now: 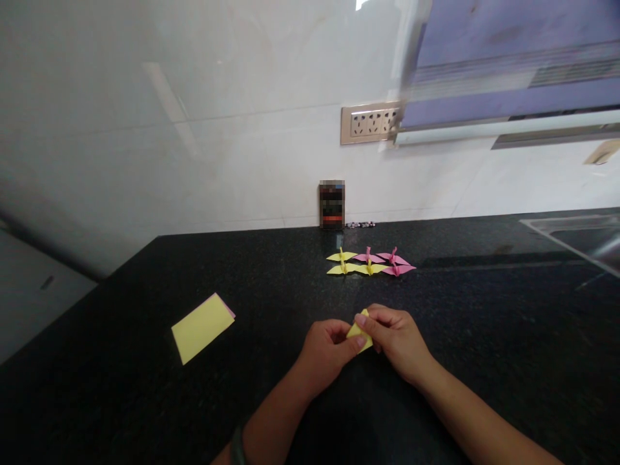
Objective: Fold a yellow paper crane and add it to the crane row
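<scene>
Crease work, seemingly mid-fold: small yellow folded-paper piece (355, 330) pinched between left hand (323, 352) and right hand (404, 339), on the near side of six pink-and-yellow origami cranes (371, 268); flat yellow rectangular paper (202, 328) left of cranes. Next crease likely calls for aligned edges, firm pressure

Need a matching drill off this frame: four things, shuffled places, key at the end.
Things
1. folded yellow paper
2. paper sheets
3. paper cranes
4. socket panel

Places
A. in two rows on the dark counter, beyond both hands
B. on the wall
C. between the fingers of the left hand and the right hand
D. flat on the counter, left of both hands

Pairs: 1-C, 2-D, 3-A, 4-B
</scene>
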Tool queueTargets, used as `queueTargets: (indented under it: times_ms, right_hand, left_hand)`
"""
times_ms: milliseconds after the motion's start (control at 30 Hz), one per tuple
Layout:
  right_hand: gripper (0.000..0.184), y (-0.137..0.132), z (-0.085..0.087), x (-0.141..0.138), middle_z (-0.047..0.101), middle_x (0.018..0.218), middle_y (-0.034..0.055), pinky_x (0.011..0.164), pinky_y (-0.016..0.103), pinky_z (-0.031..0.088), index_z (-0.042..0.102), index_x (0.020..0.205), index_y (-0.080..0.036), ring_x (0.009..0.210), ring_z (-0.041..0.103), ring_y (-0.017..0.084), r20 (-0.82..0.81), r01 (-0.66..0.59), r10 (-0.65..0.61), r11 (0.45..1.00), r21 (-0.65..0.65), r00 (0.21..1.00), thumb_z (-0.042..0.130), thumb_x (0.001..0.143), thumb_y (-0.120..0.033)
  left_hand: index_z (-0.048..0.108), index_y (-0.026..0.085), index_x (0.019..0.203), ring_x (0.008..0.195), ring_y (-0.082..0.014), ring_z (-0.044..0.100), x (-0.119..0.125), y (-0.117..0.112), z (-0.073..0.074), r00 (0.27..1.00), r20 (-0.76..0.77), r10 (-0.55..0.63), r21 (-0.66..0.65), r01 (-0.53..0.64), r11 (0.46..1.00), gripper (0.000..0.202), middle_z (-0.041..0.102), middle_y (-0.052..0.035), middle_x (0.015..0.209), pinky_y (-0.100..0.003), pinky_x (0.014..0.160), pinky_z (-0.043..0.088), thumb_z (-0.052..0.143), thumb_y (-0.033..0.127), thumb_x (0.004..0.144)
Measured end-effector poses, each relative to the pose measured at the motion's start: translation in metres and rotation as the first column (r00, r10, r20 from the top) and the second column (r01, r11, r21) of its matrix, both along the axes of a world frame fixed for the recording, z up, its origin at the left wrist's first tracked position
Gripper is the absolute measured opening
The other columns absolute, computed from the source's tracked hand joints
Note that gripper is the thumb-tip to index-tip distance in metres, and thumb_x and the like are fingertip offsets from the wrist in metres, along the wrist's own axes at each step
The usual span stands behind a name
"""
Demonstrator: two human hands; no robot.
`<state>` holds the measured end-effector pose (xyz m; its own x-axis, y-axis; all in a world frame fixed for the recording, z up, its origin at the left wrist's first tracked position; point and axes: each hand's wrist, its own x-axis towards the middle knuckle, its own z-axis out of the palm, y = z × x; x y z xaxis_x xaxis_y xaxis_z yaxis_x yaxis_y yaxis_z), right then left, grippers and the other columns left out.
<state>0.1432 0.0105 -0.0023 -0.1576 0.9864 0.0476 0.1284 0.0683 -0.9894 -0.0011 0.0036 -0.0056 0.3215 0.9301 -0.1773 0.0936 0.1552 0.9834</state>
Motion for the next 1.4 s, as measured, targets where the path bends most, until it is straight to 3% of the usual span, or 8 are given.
queueTargets:
  times_ms: [400, 567, 700, 833, 967, 1100, 1200, 1400]
  right_hand:
    - [0.021, -0.003, -0.003, -0.003, 0.048, 0.064, -0.0012, 0.036, 0.018, 0.032, 0.059, 0.064, -0.015, 0.045, 0.041, 0.006, -0.079, -0.083, 0.083, 0.997, 0.009, 0.993, 0.056, 0.074, -0.033]
    - [0.010, -0.002, -0.001, 0.000, 0.053, 0.073, 0.0008, 0.040, 0.020, 0.040, 0.059, 0.072, -0.017, 0.044, 0.047, 0.006, -0.041, -0.012, 0.018, 0.990, 0.143, 0.999, 0.056, 0.075, -0.027]
    - [0.012, -0.001, 0.002, 0.008, 0.056, 0.081, 0.0049, 0.063, 0.028, 0.047, 0.064, 0.079, -0.021, 0.073, 0.057, 0.015, 0.180, -0.010, -0.096, 0.859, 0.512, 0.979, 0.053, 0.076, -0.016]
    - [0.025, -0.004, 0.003, 0.008, 0.054, 0.092, 0.0071, 0.069, 0.028, 0.046, 0.063, 0.090, -0.022, 0.084, 0.055, 0.016, 0.323, -0.211, 0.002, 0.758, 0.617, 0.947, 0.047, 0.076, -0.008]
    - [0.020, -0.006, 0.001, 0.002, 0.053, 0.093, 0.0074, 0.068, 0.029, 0.046, 0.059, 0.090, -0.020, 0.082, 0.054, 0.016, 0.207, -0.080, -0.038, 0.843, 0.532, 0.978, 0.048, 0.076, -0.012]
    - [0.017, -0.004, -0.003, -0.003, 0.054, 0.066, 0.0007, 0.048, 0.022, 0.043, 0.055, 0.090, -0.017, 0.054, 0.051, 0.011, -0.001, 0.043, -0.044, 0.989, 0.139, 0.999, 0.054, 0.075, -0.024]
    - [0.014, -0.001, -0.002, -0.004, 0.051, 0.051, -0.0038, 0.040, 0.019, 0.036, 0.057, 0.078, -0.015, 0.041, 0.043, 0.007, -0.066, -0.036, 0.034, 0.999, -0.027, 0.997, 0.059, 0.072, -0.027]
    - [0.013, 0.000, -0.002, -0.003, 0.052, 0.047, -0.0050, 0.039, 0.017, 0.033, 0.055, 0.070, -0.014, 0.038, 0.042, 0.005, -0.110, -0.049, 0.041, 0.996, -0.074, 0.993, 0.061, 0.069, -0.025]
  left_hand:
    - [0.055, 0.012, 0.051, 0.045, -0.0064, 0.033, -0.003, -0.001, -0.002, 0.995, -0.063, 0.079, 0.123, -0.071, 0.990, 0.026, 0.041, 0.0051, 0.045, -0.020, 0.044, 0.024, 0.060, 0.032, 0.066]
    - [0.063, 0.014, 0.073, 0.052, -0.0089, 0.046, -0.004, 0.004, -0.003, 0.985, 0.023, 0.174, 0.082, -0.175, 0.981, 0.023, 0.054, 0.0023, 0.058, -0.019, 0.049, 0.034, 0.067, 0.032, 0.059]
    - [0.061, 0.012, 0.081, 0.049, -0.0091, 0.049, -0.007, 0.007, 0.001, 0.972, 0.087, 0.219, -0.078, -0.213, 0.974, 0.035, 0.058, -0.0021, 0.064, -0.021, 0.047, 0.038, 0.060, 0.044, 0.066]
    - [0.061, 0.011, 0.070, 0.049, -0.0069, 0.047, -0.008, 0.007, 0.005, 0.962, 0.226, 0.153, -0.146, -0.122, 0.982, 0.030, 0.055, -0.0006, 0.058, -0.020, 0.049, 0.037, 0.056, 0.040, 0.071]
    - [0.062, 0.011, 0.071, 0.052, -0.0066, 0.047, -0.009, 0.006, 0.006, 0.938, 0.290, 0.190, -0.131, -0.158, 0.979, 0.022, 0.057, -0.0010, 0.061, -0.020, 0.053, 0.038, 0.059, 0.033, 0.071]
    - [0.064, 0.010, 0.067, 0.053, -0.0072, 0.047, -0.008, 0.004, 0.008, 0.953, 0.272, 0.134, -0.053, -0.124, 0.991, 0.020, 0.057, -0.0011, 0.057, -0.019, 0.053, 0.036, 0.059, 0.029, 0.072]
    - [0.066, 0.010, 0.071, 0.052, -0.0072, 0.046, -0.006, 0.003, 0.010, 0.953, 0.272, 0.132, -0.022, -0.131, 0.991, 0.017, 0.057, -0.0003, 0.054, -0.019, 0.051, 0.035, 0.060, 0.026, 0.071]
    - [0.065, 0.011, 0.079, 0.054, -0.0087, 0.050, -0.006, 0.003, 0.009, 0.941, 0.283, 0.183, -0.036, -0.180, 0.983, 0.016, 0.062, -0.0023, 0.062, -0.020, 0.054, 0.039, 0.063, 0.021, 0.067]
